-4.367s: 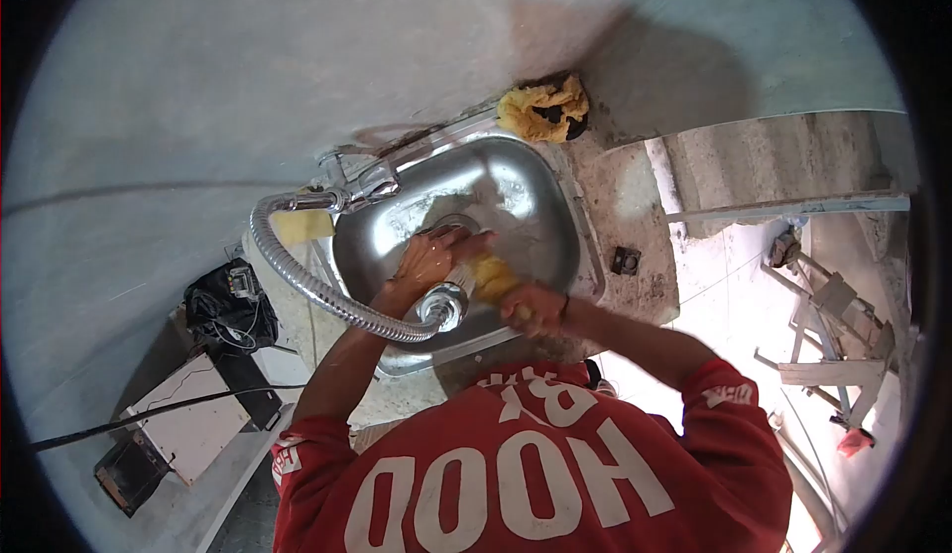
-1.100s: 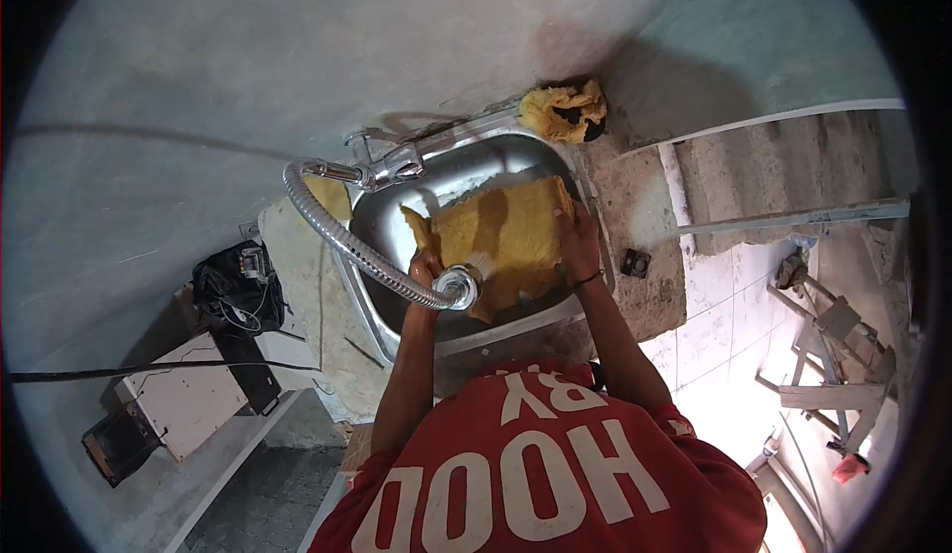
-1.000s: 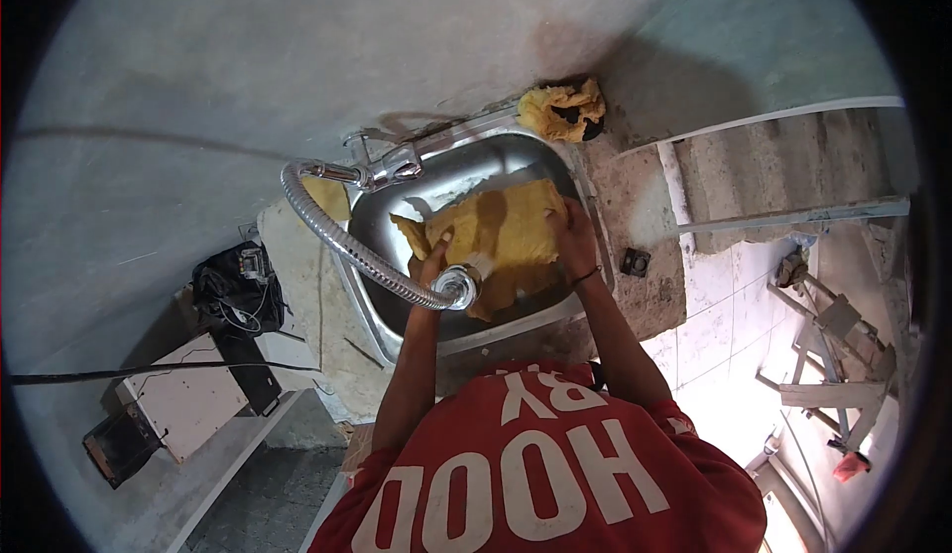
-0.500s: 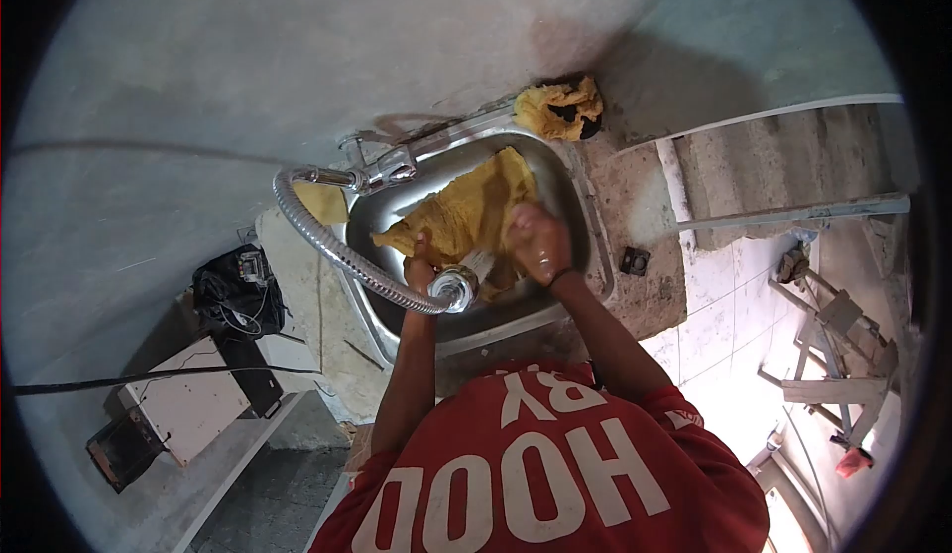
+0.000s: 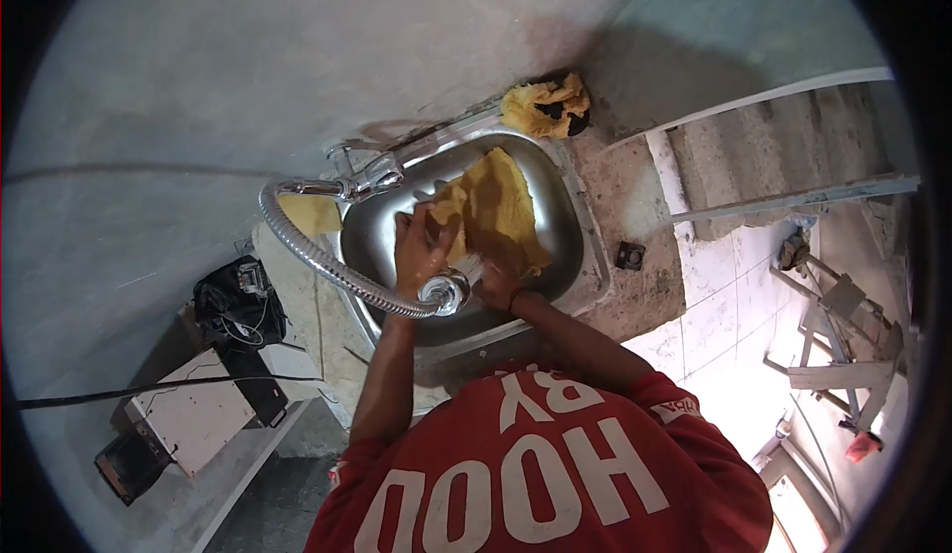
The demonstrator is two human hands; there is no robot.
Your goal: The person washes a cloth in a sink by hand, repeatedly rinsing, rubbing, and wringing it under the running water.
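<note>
A wet yellow cloth (image 5: 503,206) lies in the steel sink (image 5: 563,191), bunched at its left side. My left hand (image 5: 420,245) is at that bunched side, fingers bent round the cloth. My right hand (image 5: 498,283) is at the cloth's lower edge, close to the falling water; its fingers are partly hidden, and what they hold cannot be made out. The flexible faucet hose (image 5: 327,267) arches over the sink's left side, and its spray head (image 5: 446,293) hangs between my wrists with water coming out.
Another yellow cloth (image 5: 545,107) with a black item sits at the sink's back corner. A yellow sponge-like piece (image 5: 309,214) lies left of the faucet. A small dark object (image 5: 630,255) rests on the right ledge. A black bag (image 5: 238,300) is at left, a wooden frame (image 5: 843,355) at right.
My right hand has moved left and down, off the cloth's right part. My left hand has moved up a little. The cloth's left end is now gathered inward, with its right part spread lower.
</note>
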